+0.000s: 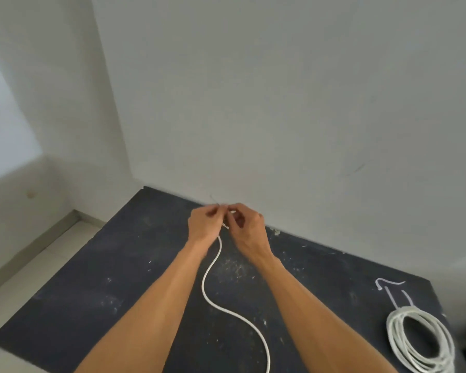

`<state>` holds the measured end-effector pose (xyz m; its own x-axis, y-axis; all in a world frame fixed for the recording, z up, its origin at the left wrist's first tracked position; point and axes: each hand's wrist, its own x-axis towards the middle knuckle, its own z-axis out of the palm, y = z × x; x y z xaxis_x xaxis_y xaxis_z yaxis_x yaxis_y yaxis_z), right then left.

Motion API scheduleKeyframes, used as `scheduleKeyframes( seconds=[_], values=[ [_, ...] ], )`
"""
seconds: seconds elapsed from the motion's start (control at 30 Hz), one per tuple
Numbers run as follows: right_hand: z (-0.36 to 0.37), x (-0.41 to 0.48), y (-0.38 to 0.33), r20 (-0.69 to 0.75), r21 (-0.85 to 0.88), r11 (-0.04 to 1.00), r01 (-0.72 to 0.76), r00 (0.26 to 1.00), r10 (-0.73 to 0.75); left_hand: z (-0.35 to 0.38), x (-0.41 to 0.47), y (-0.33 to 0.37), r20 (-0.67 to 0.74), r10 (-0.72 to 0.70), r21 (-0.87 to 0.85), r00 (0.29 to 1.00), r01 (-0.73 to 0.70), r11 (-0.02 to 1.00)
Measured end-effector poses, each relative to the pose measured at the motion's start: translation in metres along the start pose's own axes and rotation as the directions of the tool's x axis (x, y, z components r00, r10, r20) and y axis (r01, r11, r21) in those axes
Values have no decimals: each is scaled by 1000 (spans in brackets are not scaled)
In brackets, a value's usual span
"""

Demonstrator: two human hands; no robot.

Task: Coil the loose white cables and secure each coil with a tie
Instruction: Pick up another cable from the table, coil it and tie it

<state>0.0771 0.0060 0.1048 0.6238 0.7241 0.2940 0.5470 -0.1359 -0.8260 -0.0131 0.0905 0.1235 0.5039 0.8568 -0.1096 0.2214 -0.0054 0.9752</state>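
A loose white cable (213, 300) snakes across the dark table top (119, 278) from the bottom edge of the view up to my hands. My left hand (203, 224) and my right hand (246, 227) meet near the wall, both pinching the cable's far end between fingertips. A thin strand, possibly a wire or tie, sticks up from my left fingers; it is too small to identify. A coiled white cable (420, 340) lies at the table's right front, with its ends pointing toward the wall.
The table stands against a pale wall (280, 103) and its left edge drops to a light tiled floor (38, 265). White dust and specks are scattered over the table top around the cable.
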Motion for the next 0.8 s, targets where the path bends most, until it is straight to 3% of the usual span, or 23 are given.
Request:
scheduleKeyframes(
  seconds=[0.1,0.2,0.3,0.4,0.47,0.57,0.67,0.73,0.8],
  values=[
    [-34,8,-37,-76,179,984,-9,997,23,0,0,74,-95,71,-154,993,-85,984],
    [-72,0,-47,-21,156,988,-22,999,25,-16,3,145,-142,28,-545,989,-102,833],
    [-109,-12,-43,-17,84,996,-16,1000,17,-42,6,188,-199,3,-624,980,-129,771],
    [-141,-12,-48,-117,75,997,29,993,-20,-61,14,198,-241,-79,-690,967,-114,715],
    [-157,-8,-60,-228,85,993,84,972,-63,-62,14,192,-279,-71,-643,958,-131,754],
    [-175,-2,-88,-369,123,976,177,922,-121,-42,12,176,-300,36,-330,953,-139,934],
    [-188,7,-120,-476,166,963,214,872,-112,-14,-1,163,-51,104,-88,993,-108,990],
    [-195,13,-137,-532,191,959,209,843,-78,3,-17,160,129,174,-62,976,-167,984],
    [-201,17,-150,-572,226,953,203,819,-39,17,-33,162,250,272,-151,929,-240,959]
  ],
)
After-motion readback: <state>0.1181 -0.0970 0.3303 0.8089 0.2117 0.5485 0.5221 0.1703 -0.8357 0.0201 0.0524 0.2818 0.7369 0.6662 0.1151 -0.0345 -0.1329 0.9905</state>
